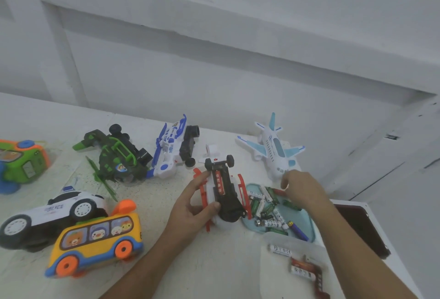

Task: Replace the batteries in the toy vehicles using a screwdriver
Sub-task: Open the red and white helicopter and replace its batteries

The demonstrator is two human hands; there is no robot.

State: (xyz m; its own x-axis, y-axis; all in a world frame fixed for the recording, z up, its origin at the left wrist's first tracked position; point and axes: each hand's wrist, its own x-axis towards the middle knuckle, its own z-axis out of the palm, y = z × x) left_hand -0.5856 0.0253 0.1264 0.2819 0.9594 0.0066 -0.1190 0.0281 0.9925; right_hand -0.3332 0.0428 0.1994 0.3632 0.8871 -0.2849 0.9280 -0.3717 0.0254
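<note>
Where the frame ends at lower right, a red pack (pixel 307 271) of cells and one loose white cell (pixel 279 250) lie near the edge of the table (pixel 214 267). At lower left a yellow bus (pixel 95 239) stands on orange wheels. Just behind it, touching, a police car (pixel 52 213) sits tilted.

In the middle, the left hand (pixel 195 206) grips the red toy (pixel 223 194) from the left, thumb at its near end and fingers along its flank. The toy lies belly up, black underside to the camera and wheels at the far end, with what looks like a red-labelled cell in its slot.

Just right of it, a pale blue tray (pixel 309 227) holds a heap of batteries (pixel 269 213), green and white. Among them is a blue and yellow object I cannot identify. The right hand (pixel 301 190) hovers over the tray's far end, back to the camera, fingers curled down toward the heap. Whether it pinches a cell cannot be told. A dark panel (pixel 362 227) lies at the table's right edge.

Farther off, a white and blue plane (pixel 273 153) stands beyond the right hand. Left of it a blue helicopter (pixel 171 151) and a green helicopter (pixel 116 158) lie side by side, touching. A green and orange toy (pixel 21 163) sits at the left edge. Behind everything rises a white wall (pixel 214 60).
</note>
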